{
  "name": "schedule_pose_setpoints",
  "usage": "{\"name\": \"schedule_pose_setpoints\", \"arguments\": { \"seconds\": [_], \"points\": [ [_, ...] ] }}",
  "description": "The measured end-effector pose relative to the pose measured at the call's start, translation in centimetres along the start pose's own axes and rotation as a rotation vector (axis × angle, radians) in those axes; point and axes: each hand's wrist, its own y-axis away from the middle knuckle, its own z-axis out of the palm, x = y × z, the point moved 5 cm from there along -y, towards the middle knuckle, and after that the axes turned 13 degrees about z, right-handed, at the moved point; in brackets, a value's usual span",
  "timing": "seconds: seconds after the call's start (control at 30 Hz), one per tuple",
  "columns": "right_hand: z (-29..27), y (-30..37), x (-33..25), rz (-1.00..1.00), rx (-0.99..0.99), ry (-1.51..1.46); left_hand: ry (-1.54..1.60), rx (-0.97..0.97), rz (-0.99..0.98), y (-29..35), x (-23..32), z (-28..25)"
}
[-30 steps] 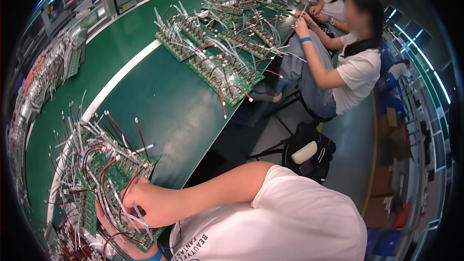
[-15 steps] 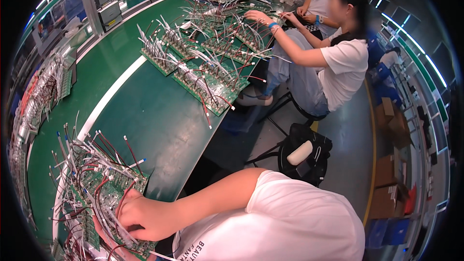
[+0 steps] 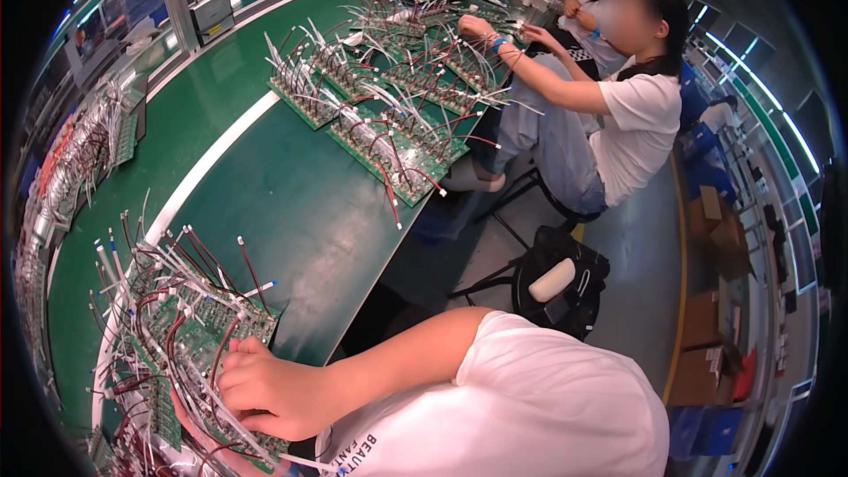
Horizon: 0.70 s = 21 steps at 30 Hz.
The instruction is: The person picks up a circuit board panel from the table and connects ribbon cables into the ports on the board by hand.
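Across a green circuit board [image 3: 202,322] at the lower left, many white, red and black wires with small connectors stand up. My right hand [image 3: 276,391] rests over the board's near part, its fingers curled in among the wires. What its fingertips grip is hidden behind the knuckles. Low at the board's near side, my left hand [image 3: 190,424] shows only in part; wires and my right hand cover most of its fingers. A white wire bundle [image 3: 205,397] runs between the two hands.
More wired circuit boards [image 3: 380,146] lie farther along the green bench [image 3: 291,221]. A co-worker [image 3: 638,115] sits there, hands over the boards, with another person behind. A stool [image 3: 552,300] carries a black bag and a pale case. Wrapped boards [image 3: 84,150] line the left side.
My right hand's fingers have shifted slightly among the wires, with the knuckles a little higher. The farther boards sit slightly to the right in the picture. The co-worker's head has turned.
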Motion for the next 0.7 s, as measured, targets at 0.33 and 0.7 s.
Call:
{"name": "schedule_pose_setpoints", "arguments": {
  "seconds": [0.33, 0.7],
  "points": [
    [-0.5, -0.2, -0.8, -0.106, 0.035, -0.025, -0.211, 0.400, 0.031, -1.6, -3.8, -17.1],
    [-0.7, 0.1, -0.5, -0.111, 0.092, -0.161, 0.108, 0.324, -0.024, 3.4, -3.4, -13.1]
  ]
}}
